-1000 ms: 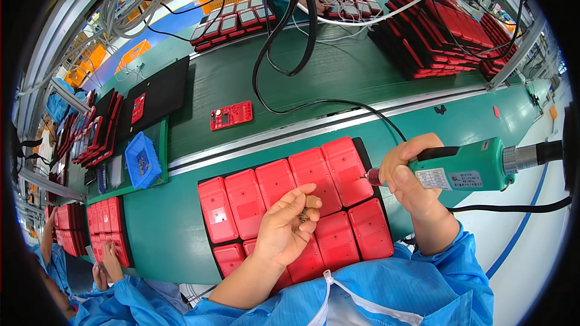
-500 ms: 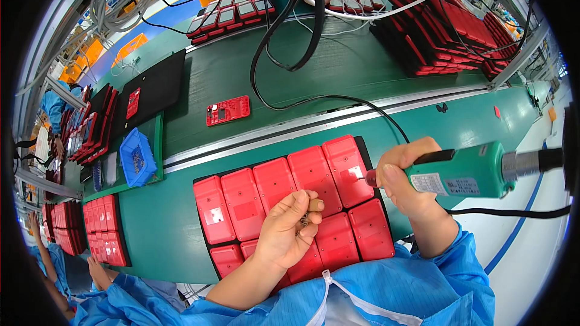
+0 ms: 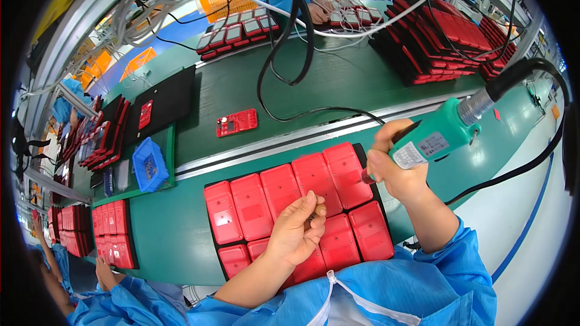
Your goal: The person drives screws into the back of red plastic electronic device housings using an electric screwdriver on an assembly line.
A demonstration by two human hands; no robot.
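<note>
Red plastic casings lie in two rows on a black tray, small holes showing in their faces. My right hand is wrapped round a green electric screwdriver, which slants with its cable end up and right. Its tip is low over the upper right casing; I cannot tell if it touches. Over the tray's middle, my left hand is closed, palm up, with small metal screws between thumb and fingers. It hides part of the casings beneath.
A blue bin of small parts stands left, and a red circuit board lies beyond the metal rail. More red casings sit left. Black cables hang overhead. Stacked red trays stand far right; co-workers' hands show at the edges.
The screwdriver has tilted, its cable end rising while its tip stays at the upper right casing. My left fingers have closed more over the screws. The whole view has shifted slightly.
</note>
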